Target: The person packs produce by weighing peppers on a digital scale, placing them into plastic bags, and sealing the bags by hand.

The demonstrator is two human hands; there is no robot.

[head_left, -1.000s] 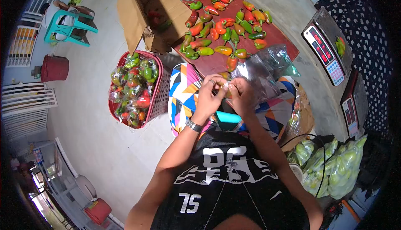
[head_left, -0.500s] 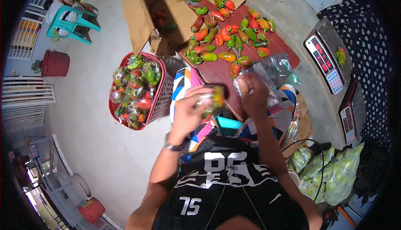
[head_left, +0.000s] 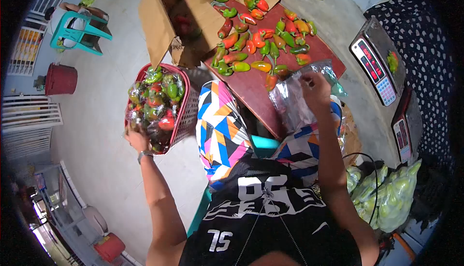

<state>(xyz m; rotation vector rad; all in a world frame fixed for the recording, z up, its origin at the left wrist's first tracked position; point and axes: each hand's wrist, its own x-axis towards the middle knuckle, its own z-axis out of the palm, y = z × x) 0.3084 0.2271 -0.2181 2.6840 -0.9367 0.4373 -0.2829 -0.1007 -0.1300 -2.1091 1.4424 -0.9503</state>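
Note:
My left hand is at the near left corner of the red plastic basket, its fingers curled at a clear bag of peppers there. Part of its grip is hidden. Several bagged red and green peppers fill the basket. Over the right side of the low reddish table, my right hand is closed with its fingertips pinching a clear plastic bag from a flat stack. Loose red, green and orange peppers lie spread on the table beyond it.
An open cardboard box tips onto the table's far side. Two digital scales stand on the right, the farther one bearing peppers. Bags of green produce sit at lower right. A teal chair with a person is at far left.
My left hand has carried a bag of peppers from above my lap leftward to the basket. My right hand has moved right and slightly away over the plastic bags.

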